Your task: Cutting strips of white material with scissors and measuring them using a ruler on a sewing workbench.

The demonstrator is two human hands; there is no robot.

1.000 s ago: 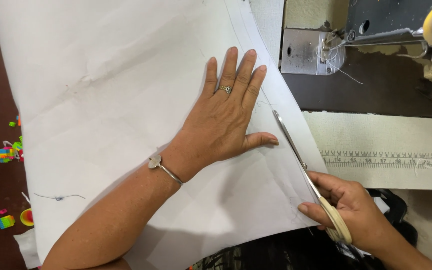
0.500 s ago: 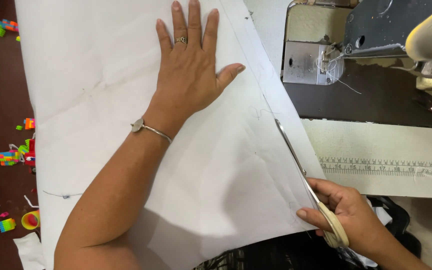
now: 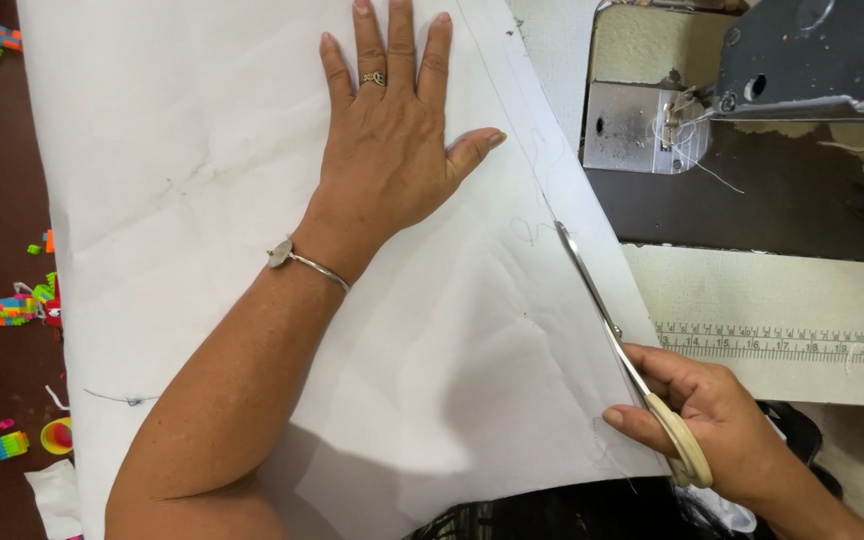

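On the far left, small bright plastic toy pieces [image 3: 14,305] are lying scattered over the dark floor, well apart from the work. Beside them a large white sheet [image 3: 202,200], paper or thin cloth as far as I can tell, is spreading across most of the view, creased and marked with a faint drawn line near its right edge. The left hand [image 3: 392,140] is lying flat on the upper part of this sheet, fingers spread and pressing it down, a ring on one finger and a thin bracelet at the wrist; it is gripping nothing.

Further right, the scissors [image 3: 607,325] are lying along the drawn line, blades pointing up and away, with the tip about halfway up the visible edge. The right hand [image 3: 707,425] is wrapped around the pale handles at the lower right. By my judgement the cut is running from the near edge up to the blade tip, so the lower stretch is parted and the upper stretch, up beside the left hand's thumb, is left uncut. Whether the blades are parted I cannot tell.

At the far right a sewing machine [image 3: 752,90] is standing on its table, with a printed ruler strip [image 3: 782,345] running along the pale tabletop just beyond the scissors.
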